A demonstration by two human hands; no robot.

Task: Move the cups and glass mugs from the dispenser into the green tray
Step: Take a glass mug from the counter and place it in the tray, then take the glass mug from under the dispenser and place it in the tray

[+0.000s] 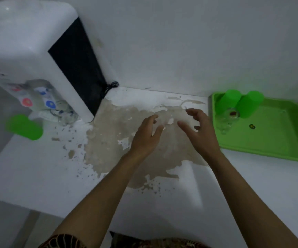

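1. Both bare forearms reach up from the bottom of the frame and meet near the centre, above a white surface [37, 176] with a wide patch of worn, brownish paint.
2. The left hand [145, 138] hovers palm down, fingers loosely curled and spread; its grip is apart and holds nothing.
3. The right hand [200, 133] sits just beside it, to the right, fingers bent like a claw; its grip is also apart and empty.
4. The green tray [269, 149] lies at the right of the frame, near the right hand but not touching it.
5. Two green cups [229, 102] stand upside down in the tray's far left corner, with a glass mug [229, 117] just in front of them.
6. The white dispenser [33, 42] fills the upper left of the frame.
7. Another glass mug [64, 113] sits under its taps, and a green cup [24, 127] stands at the left, blurred.
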